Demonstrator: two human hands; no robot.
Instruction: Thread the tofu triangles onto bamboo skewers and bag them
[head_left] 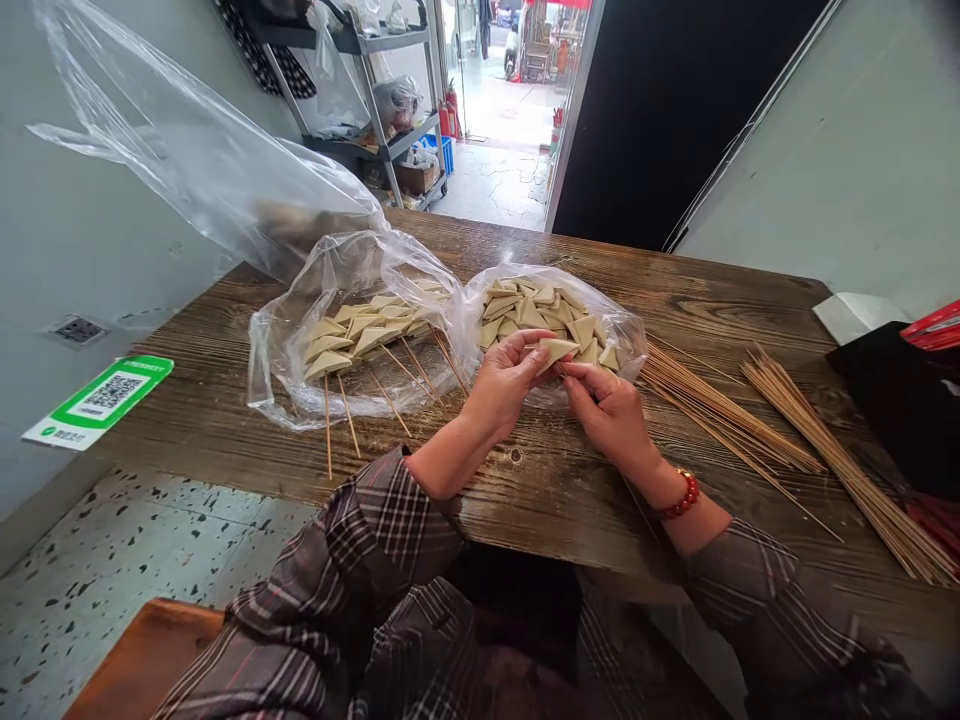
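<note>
Between the fingers of my left hand (504,385) is a pale triangular tofu piece (557,350). My right hand (611,405), with a red bead bracelet at the wrist, pinches a thin bamboo skewer (636,500) close to the lower edge of that piece; whether its tip is inside cannot be seen. Just behind both hands, a pile of loose triangles (525,305) lies in a clear plastic bag (630,335). To the left, more triangles (367,328) rest on another clear bag (274,375), several with skewers (328,430) sticking out toward me.
Two bundles of bamboo skewers (735,410) (847,460) lie on the wooden table (720,280) at the right, beside a black bag (870,390). A green-and-white QR code card (105,400) sits at the left edge. Beyond stand a shelf cart (367,90) and an open doorway.
</note>
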